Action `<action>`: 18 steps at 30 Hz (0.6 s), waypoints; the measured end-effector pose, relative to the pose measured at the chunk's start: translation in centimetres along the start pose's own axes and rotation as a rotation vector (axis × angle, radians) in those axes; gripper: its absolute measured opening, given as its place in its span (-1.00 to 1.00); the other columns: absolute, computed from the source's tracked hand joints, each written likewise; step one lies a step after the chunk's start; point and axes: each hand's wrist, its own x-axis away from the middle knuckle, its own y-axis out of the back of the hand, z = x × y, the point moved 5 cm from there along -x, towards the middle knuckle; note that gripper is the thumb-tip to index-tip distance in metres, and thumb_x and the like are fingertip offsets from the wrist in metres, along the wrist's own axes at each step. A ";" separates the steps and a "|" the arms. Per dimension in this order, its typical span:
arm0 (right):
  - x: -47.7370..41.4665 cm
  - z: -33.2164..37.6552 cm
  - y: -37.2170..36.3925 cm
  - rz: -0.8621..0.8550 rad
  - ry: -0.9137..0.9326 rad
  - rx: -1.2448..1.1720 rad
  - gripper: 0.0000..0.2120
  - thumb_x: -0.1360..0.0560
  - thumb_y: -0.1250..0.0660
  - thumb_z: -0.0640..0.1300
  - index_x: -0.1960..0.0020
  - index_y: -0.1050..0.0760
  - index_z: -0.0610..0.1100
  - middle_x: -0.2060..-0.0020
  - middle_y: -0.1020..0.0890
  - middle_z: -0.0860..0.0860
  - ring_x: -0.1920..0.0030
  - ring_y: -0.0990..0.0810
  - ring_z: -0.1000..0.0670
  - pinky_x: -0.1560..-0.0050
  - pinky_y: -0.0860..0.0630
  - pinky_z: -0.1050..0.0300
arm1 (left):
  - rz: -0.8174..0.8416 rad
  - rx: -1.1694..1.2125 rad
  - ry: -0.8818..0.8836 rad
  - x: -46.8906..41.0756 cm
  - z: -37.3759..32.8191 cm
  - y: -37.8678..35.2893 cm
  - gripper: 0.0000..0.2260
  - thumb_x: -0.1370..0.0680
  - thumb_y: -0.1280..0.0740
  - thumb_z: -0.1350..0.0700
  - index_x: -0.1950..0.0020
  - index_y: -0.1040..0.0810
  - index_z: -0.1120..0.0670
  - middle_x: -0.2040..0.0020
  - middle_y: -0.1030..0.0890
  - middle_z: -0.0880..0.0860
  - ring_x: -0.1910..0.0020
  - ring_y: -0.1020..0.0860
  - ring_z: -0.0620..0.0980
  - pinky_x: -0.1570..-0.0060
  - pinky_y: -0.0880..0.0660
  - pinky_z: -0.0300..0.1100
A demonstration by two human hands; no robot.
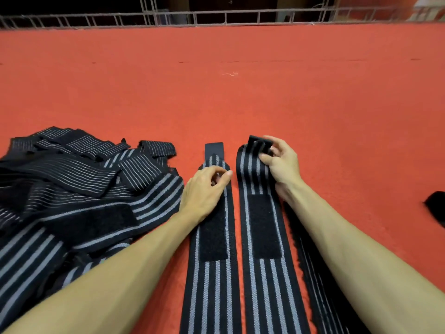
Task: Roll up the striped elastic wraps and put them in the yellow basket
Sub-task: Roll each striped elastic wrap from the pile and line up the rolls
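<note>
Two black elastic wraps with grey stripes lie flat side by side on the red carpet, running away from me. My left hand (204,189) rests on the left wrap (212,285), with thumb and fingers pinching near its far end. My right hand (280,165) grips the far end of the right wrap (267,285), where the black tab is folded back toward me. Each wrap has a black fastening patch in its middle. No yellow basket is in view.
A heap of several more striped wraps (72,189) lies to the left. Another dark strip (320,285) runs under my right forearm. A black object (437,206) sits at the right edge. A metal railing (216,18) borders the carpet's far side.
</note>
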 end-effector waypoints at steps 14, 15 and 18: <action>4.0 0.8 5.3 0.398 -0.184 0.149 -0.82 -0.54 -0.35 -0.16 -0.04 -0.66 -0.23 0.06 -0.70 -0.16 0.10 -0.64 -0.05 0.05 -0.55 0.04 | -0.034 0.514 -0.016 0.7 -2.3 -3.3 -0.82 -0.50 -0.45 0.16 -0.09 -0.69 0.13 -0.03 -0.70 -0.01 -0.05 -0.63 -0.20 -0.19 -0.48 -0.30; 4.5 0.5 6.1 0.469 -0.194 0.199 -0.83 -0.51 -0.38 -0.23 -0.07 -0.65 -0.21 0.03 -0.70 -0.14 0.09 -0.63 -0.01 0.04 -0.56 0.09 | -0.006 0.474 -0.045 0.7 -2.3 -3.4 -0.84 -0.50 -0.45 0.18 -0.07 -0.70 0.11 0.00 -0.71 -0.01 -0.01 -0.63 -0.21 -0.15 -0.49 -0.33; 5.2 0.4 7.0 0.538 -0.085 0.388 -0.78 -0.42 -0.45 -0.36 -0.02 -0.66 -0.16 0.15 -0.69 -0.08 0.18 -0.61 0.08 0.12 -0.52 0.30 | 0.059 0.350 -0.105 1.0 -2.6 -3.7 -0.86 -0.51 -0.43 0.19 -0.05 -0.70 0.11 0.07 -0.69 -0.04 0.06 -0.61 -0.20 -0.05 -0.47 -0.35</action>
